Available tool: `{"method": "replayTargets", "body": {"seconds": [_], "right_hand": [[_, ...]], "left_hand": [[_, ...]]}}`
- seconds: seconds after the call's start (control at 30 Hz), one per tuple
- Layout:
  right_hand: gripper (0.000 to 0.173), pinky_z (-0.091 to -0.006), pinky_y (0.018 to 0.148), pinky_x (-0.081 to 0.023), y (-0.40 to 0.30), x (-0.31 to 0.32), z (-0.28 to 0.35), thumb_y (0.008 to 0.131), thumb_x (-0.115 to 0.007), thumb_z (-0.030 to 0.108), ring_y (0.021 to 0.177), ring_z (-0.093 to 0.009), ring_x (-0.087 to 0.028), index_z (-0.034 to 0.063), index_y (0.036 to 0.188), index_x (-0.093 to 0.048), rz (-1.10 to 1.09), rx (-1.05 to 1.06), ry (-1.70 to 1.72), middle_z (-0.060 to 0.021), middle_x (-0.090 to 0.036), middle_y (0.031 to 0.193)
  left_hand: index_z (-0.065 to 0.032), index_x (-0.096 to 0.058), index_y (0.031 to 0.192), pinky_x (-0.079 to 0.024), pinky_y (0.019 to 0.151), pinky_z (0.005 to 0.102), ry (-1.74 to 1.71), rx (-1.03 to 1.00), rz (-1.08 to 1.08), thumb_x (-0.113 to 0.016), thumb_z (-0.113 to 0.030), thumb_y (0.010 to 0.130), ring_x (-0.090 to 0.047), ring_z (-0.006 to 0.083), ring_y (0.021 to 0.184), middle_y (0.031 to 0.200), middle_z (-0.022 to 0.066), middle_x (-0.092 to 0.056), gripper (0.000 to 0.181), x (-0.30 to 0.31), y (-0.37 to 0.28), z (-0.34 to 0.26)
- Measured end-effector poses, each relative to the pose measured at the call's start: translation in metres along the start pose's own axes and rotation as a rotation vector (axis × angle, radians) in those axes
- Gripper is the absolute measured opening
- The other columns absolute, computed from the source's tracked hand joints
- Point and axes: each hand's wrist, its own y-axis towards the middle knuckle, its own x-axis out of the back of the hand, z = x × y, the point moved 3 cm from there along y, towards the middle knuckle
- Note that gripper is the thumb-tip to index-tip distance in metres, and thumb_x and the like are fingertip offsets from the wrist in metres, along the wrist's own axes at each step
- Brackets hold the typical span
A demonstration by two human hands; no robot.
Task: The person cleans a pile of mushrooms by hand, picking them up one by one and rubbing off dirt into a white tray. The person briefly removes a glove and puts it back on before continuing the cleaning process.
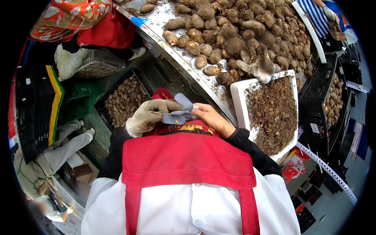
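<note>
My left hand (147, 117), in a soiled white knit glove, holds a grey dotted item with rounded flaps (174, 118) in front of my red apron (188, 158). What the item is, I cannot tell. My bare right hand (212, 117) pinches its right end, where a small pale bit shows between thumb and finger. An empty, dirty work glove (260, 67) lies beyond, across the tubers and the rim of a white foam box (241, 101). Hairy brown tubers, seemingly taro (229, 41), are heaped on the white-topped metal table (183, 60).
The foam box contains brown fibrous scraps (273, 114). A black crate of small tubers (126, 100) sits below on the left; another black crate (315, 117) stands at right. Co-workers (73, 20) are around the table and at lower left. A grey crate (98, 63) holds a plastic bag.
</note>
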Motion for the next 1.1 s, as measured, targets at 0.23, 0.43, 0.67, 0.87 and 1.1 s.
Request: {"method": "replayTargets", "body": {"seconds": [0.23, 0.43, 0.67, 0.87, 1.1], "right_hand": [[0.026, -0.0415, 0.079, -0.049, 0.006, 0.006, -0.02, 0.096, -0.051, 0.019, 0.087, -0.033, -0.064, -0.0053, 0.1, -0.061, -0.206, 0.1, -0.489, -0.0212, -0.067, 0.09], [0.026, -0.0512, 0.08, -0.048, 0.003, 0.005, -0.009, 0.094, -0.05, 0.018, 0.094, -0.047, -0.062, -0.0059, 0.091, -0.062, -0.178, 0.171, -0.928, -0.0313, -0.065, 0.094], [0.019, -0.0492, 0.079, -0.05, 0.024, 0.015, -0.026, 0.088, -0.054, 0.009, 0.09, -0.044, -0.065, -0.0031, 0.088, -0.067, 0.015, 0.123, -1.227, -0.0275, -0.068, 0.089], [0.02, -0.0482, 0.082, -0.051, 0.026, 0.015, -0.024, 0.088, -0.051, 0.008, 0.094, -0.041, -0.066, -0.0024, 0.093, -0.068, 0.14, 0.107, -1.341, -0.0271, -0.068, 0.095], [0.037, -0.0432, 0.091, -0.053, 0.043, 0.029, -0.057, 0.068, -0.076, 0.002, 0.105, -0.037, -0.066, 0.0044, 0.104, -0.071, 0.29, -0.174, -1.606, -0.0204, -0.07, 0.105]], "left_hand": [[0.0028, -0.062, 0.109, -0.036, 0.111, 0.0634, -0.552, -0.359, -0.002, -0.066, -0.031, 0.084, -0.05, 0.0464, 0.127, 0.134, 0.0293, -0.054, 0.042, 0.007, -0.006, -0.001], [-0.0061, -0.043, 0.144, -0.045, 0.107, 0.0533, -0.527, -0.492, -0.425, -0.056, -0.038, 0.097, -0.048, 0.034, 0.132, 0.144, 0.0183, -0.048, 0.058, 0.064, -0.021, 0.008], [-0.0101, -0.042, 0.143, -0.042, 0.11, 0.0446, -0.448, -0.58, -0.101, -0.048, -0.035, 0.103, -0.051, 0.0263, 0.129, 0.142, 0.011, -0.051, 0.047, 0.022, 0.015, -0.035], [-0.0091, -0.045, 0.14, -0.041, 0.11, 0.0421, -0.634, -0.539, -0.128, -0.042, -0.035, 0.105, -0.052, 0.0248, 0.128, 0.139, 0.0107, -0.054, 0.044, 0.042, 0.016, -0.017], [-0.008, -0.047, 0.137, -0.04, 0.111, 0.0391, -0.739, -0.528, -0.167, -0.035, -0.036, 0.106, -0.053, 0.0232, 0.127, 0.135, 0.0104, -0.058, 0.043, 0.055, 0.024, -0.004]]}}
